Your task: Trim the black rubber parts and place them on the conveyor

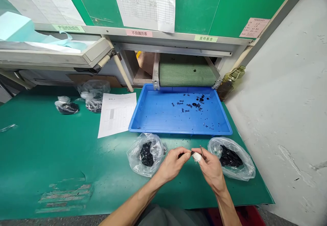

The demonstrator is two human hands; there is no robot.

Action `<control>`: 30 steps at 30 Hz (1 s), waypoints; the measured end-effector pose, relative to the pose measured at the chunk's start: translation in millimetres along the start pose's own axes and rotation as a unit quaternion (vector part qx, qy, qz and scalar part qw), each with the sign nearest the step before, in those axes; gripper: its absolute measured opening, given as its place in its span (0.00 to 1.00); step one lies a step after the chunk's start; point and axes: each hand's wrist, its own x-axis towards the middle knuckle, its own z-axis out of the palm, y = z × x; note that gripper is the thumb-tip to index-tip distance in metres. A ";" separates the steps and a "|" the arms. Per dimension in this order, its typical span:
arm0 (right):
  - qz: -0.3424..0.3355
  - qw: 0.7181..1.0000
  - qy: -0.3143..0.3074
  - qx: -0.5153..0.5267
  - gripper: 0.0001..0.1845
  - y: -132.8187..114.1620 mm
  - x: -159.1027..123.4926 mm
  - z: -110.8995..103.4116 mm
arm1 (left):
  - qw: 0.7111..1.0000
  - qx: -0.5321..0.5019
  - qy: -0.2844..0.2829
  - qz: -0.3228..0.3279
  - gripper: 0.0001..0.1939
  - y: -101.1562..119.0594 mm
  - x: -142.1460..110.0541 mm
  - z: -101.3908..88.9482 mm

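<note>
My left hand [173,161] and my right hand [209,166] meet above the green table's front, fingertips pinched together on a small black part [192,153]. The right hand also carries a thin metal tool [201,150] sticking up, and one finger is wrapped in white tape. A clear bag of black parts [146,153] lies just left of my left hand. Another clear bag of black parts [231,157] lies just right of my right hand. Behind them sits a blue tray [158,117] with several small black parts scattered at its far side.
A green ribbed conveyor belt [186,74] ends above the tray. A printed sheet [117,113] lies left of the tray, with two more bags [93,94] [66,106] further left. A yellowish bottle [231,79] stands at the right by the white wall [286,110].
</note>
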 end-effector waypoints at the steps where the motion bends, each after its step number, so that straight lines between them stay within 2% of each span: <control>1: 0.003 1.000 -0.001 0.007 0.16 1.0 0.6 -0.7 | 1.000 -0.007 0.000 -0.004 0.13 -0.1 1.2 -0.1; 14: -0.019 1.000 0.012 0.018 0.13 -3.8 4.0 -3.9 | 0.997 -0.069 0.006 -0.032 0.11 2.5 6.8 -0.2; 18: 0.030 0.998 0.020 0.052 0.14 2.9 3.9 -1.4 | 0.996 -0.080 -0.012 -0.038 0.11 -0.8 7.6 0.4; 22: 0.085 0.991 0.022 0.106 0.17 7.5 4.5 1.4 | 1.000 -0.028 -0.003 -0.009 0.12 -1.1 8.3 -1.7; 26: 0.121 0.979 0.010 0.163 0.20 10.0 6.6 2.9 | 1.000 -0.016 -0.022 -0.004 0.14 -0.9 10.4 -5.4; 30: 0.138 0.972 -0.006 0.192 0.22 11.7 9.7 5.8 | 0.999 -0.033 -0.015 -0.021 0.13 -6.6 15.7 -5.9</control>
